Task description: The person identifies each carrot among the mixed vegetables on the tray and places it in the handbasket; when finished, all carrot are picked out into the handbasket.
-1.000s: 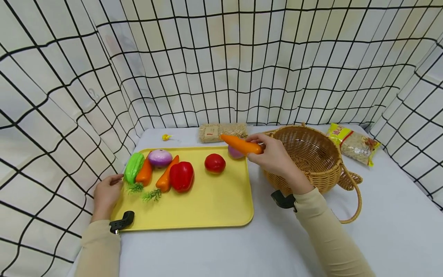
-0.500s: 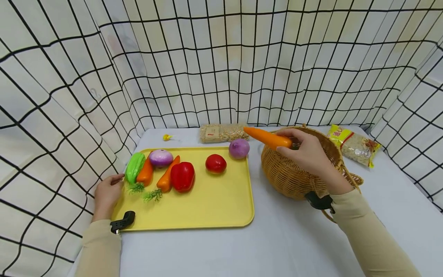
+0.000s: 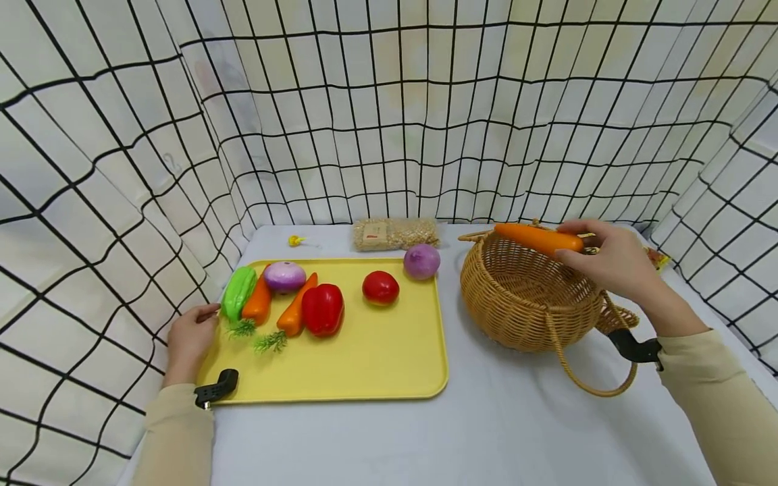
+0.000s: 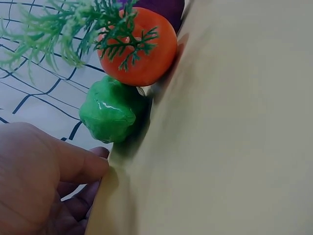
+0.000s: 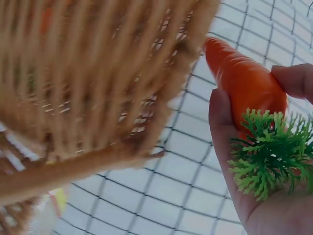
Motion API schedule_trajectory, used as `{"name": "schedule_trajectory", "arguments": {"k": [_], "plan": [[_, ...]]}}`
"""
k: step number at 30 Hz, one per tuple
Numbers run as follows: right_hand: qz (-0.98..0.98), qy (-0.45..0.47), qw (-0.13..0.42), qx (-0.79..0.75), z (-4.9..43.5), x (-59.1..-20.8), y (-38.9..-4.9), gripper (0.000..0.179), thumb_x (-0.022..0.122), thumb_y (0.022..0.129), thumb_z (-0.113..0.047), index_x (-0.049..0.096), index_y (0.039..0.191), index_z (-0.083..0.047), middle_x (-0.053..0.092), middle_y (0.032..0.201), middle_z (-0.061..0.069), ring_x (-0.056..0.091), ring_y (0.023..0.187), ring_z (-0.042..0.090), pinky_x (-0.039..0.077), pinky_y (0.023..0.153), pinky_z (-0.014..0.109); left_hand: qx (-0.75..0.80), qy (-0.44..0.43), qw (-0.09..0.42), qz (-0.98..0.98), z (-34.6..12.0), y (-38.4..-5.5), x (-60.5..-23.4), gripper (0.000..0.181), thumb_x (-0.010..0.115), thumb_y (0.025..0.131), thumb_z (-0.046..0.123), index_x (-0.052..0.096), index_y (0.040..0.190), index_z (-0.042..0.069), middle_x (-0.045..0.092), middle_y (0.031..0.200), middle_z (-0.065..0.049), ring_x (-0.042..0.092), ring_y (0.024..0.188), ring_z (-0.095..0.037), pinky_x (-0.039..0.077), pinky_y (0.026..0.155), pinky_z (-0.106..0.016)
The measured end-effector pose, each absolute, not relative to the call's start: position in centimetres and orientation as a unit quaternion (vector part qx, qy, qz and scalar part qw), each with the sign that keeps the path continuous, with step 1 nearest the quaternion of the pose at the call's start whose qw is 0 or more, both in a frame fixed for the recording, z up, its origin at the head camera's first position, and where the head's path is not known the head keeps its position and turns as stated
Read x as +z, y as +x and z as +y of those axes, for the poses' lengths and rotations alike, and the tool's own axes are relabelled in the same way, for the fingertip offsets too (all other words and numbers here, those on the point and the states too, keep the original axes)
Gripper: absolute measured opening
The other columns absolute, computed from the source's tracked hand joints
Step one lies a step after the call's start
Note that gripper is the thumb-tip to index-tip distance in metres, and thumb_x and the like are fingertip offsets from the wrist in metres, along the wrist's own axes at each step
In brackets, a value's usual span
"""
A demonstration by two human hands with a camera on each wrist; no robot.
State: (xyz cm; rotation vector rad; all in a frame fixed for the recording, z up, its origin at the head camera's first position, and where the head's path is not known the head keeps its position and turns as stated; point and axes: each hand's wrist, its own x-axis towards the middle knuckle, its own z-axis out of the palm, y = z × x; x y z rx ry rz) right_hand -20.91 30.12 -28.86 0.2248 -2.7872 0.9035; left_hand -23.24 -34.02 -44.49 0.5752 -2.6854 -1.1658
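My right hand (image 3: 614,260) pinches an orange carrot (image 3: 537,239) near its thick end and holds it over the wicker basket (image 3: 510,327). In the right wrist view, thumb and fingers lie on either side of the carrot (image 5: 249,85), and its green leafy top (image 5: 271,152) hangs by the palm. My left hand (image 3: 191,337) pinches the left edge of the yellow tray (image 3: 365,368), thumb on top and fingers beneath in the left wrist view. Beside that hand on the tray lies a green vegetable (image 3: 239,294), ribbed and shiny.
Also on the tray are two carrots (image 3: 294,314), a purple oval vegetable (image 3: 285,277), a red bell pepper (image 3: 323,310), a tomato (image 3: 381,288) and a purple onion (image 3: 422,261). Behind it lie a grain bag (image 3: 395,234) and a small yellow item (image 3: 296,240). Black netting (image 3: 389,108) surrounds the table.
My right hand has carried the carrot rightward from above the tray's back right corner to over the basket. The left hand has stayed at the tray's edge.
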Motion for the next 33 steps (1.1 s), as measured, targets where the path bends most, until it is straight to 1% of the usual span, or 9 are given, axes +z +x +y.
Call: {"name": "schedule_trajectory", "arguments": {"k": [4, 7, 9, 14, 19, 24, 30, 33], "plan": [[-0.942, 0.055, 0.069, 0.323, 31.7, -29.2, -21.2, 0.046, 0.065, 0.093, -0.035, 0.058, 0.130, -0.009, 0.057, 0.126, 0.023, 0.059, 0.108, 0.036, 0.052, 0.062, 0.021, -0.388, 0.190, 0.080, -0.898, -34.1, -23.2, -44.6, 0.041, 0.042, 0.101, 0.015, 0.053, 0.137, -0.002, 0.055, 0.131, -0.027, 0.048, 0.121, -0.041, 0.038, 0.094, -0.048], [-0.936, 0.050, 0.041, 0.346, 32.4, -30.1, -21.7, 0.048, 0.063, 0.094, -0.034, 0.055, 0.132, -0.005, 0.052, 0.130, 0.024, 0.059, 0.107, 0.035, 0.053, 0.065, 0.021, -0.391, 0.188, 0.076, -0.898, -34.2, -23.3, -44.7, 0.042, 0.041, 0.101, 0.016, 0.052, 0.138, -0.002, 0.054, 0.132, -0.027, 0.048, 0.120, -0.041, 0.039, 0.093, -0.048], [-0.933, 0.052, 0.025, 0.355, 32.7, -30.7, -22.1, 0.049, 0.063, 0.095, -0.033, 0.054, 0.133, -0.004, 0.051, 0.129, 0.024, 0.059, 0.105, 0.033, 0.054, 0.066, 0.023, -0.391, 0.188, 0.073, -0.898, -34.3, -23.3, -44.8, 0.043, 0.041, 0.101, 0.017, 0.051, 0.138, -0.002, 0.053, 0.132, -0.027, 0.047, 0.120, -0.041, 0.039, 0.093, -0.048], [-0.941, 0.069, 0.004, 0.330, 33.1, -31.6, -23.2, 0.046, 0.064, 0.095, -0.035, 0.057, 0.132, -0.009, 0.057, 0.121, 0.019, 0.062, 0.099, 0.028, 0.053, 0.068, 0.026, -0.392, 0.191, 0.072, -0.897, -34.5, -23.3, -45.0, 0.044, 0.041, 0.101, 0.017, 0.051, 0.138, -0.002, 0.053, 0.133, -0.028, 0.047, 0.120, -0.041, 0.039, 0.092, -0.048], [-0.949, 0.087, -0.011, 0.304, 32.7, -31.7, -24.1, 0.045, 0.065, 0.094, -0.037, 0.059, 0.130, -0.011, 0.062, 0.115, 0.015, 0.060, 0.095, 0.026, 0.051, 0.071, 0.030, -0.390, 0.189, 0.079, -0.898, -34.5, -23.4, -44.9, 0.043, 0.041, 0.101, 0.017, 0.052, 0.138, -0.002, 0.053, 0.133, -0.027, 0.047, 0.121, -0.041, 0.038, 0.094, -0.049], [-0.945, 0.107, -0.021, 0.308, 32.0, -31.7, -24.8, 0.047, 0.066, 0.093, -0.038, 0.058, 0.128, -0.008, 0.065, 0.111, 0.017, 0.062, 0.088, 0.024, 0.054, 0.068, 0.033, -0.392, 0.193, 0.080, -0.896, -34.3, -23.4, -44.7, 0.043, 0.040, 0.101, 0.019, 0.053, 0.138, -0.001, 0.053, 0.134, -0.027, 0.046, 0.123, -0.042, 0.038, 0.095, -0.050], [-0.941, 0.127, -0.034, 0.311, 31.5, -32.0, -25.1, 0.042, 0.067, 0.093, -0.034, 0.061, 0.125, -0.008, 0.065, 0.113, 0.016, 0.058, 0.090, 0.026, 0.052, 0.069, 0.032, -0.392, 0.200, 0.076, -0.895, -34.1, -23.5, -44.8, 0.044, 0.039, 0.102, 0.020, 0.053, 0.139, 0.001, 0.053, 0.135, -0.025, 0.047, 0.123, -0.040, 0.040, 0.092, -0.047], [-0.944, 0.131, -0.037, 0.300, 31.3, -32.0, -25.2, 0.044, 0.067, 0.092, -0.036, 0.062, 0.126, -0.008, 0.064, 0.116, 0.015, 0.058, 0.092, 0.026, 0.050, 0.071, 0.031, -0.392, 0.200, 0.075, -0.895, -34.3, -23.4, -44.7, 0.044, 0.040, 0.102, 0.021, 0.052, 0.139, 0.000, 0.052, 0.136, -0.026, 0.047, 0.123, -0.041, 0.040, 0.092, -0.049]]}}
